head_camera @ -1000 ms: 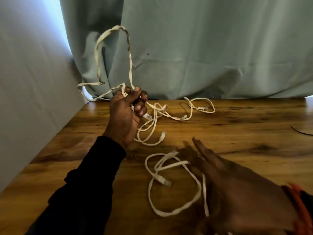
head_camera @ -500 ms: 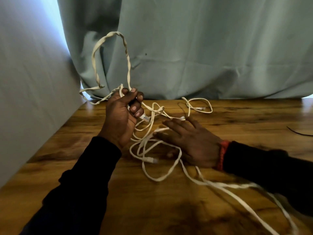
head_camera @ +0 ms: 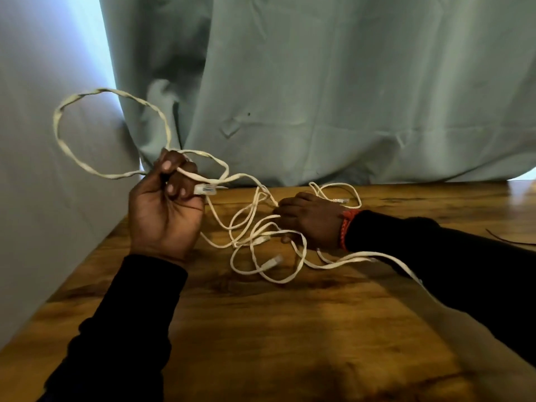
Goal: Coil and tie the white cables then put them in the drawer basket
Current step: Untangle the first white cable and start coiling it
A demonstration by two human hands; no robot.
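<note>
Now the left hand (head_camera: 165, 210) has lifted higher than it was 1 second ago, fingers curled round a twisted loop of white cables (head_camera: 255, 242) with a plug (head_camera: 206, 189) poking out beside them. The right hand (head_camera: 307, 221) has come forward across the wooden table (head_camera: 290, 343) and sits on the loose tangle; it seems to pinch a strand, though its fingertips are hidden. The cables sprawl between the 2 hands, 1 length trailing under the right sleeve. Coiling has barely begun, and no drawer basket shows.

Green curtain (head_camera: 348, 97) behind wooden table (head_camera: 290, 329), pale wall (head_camera: 34, 198) left.
</note>
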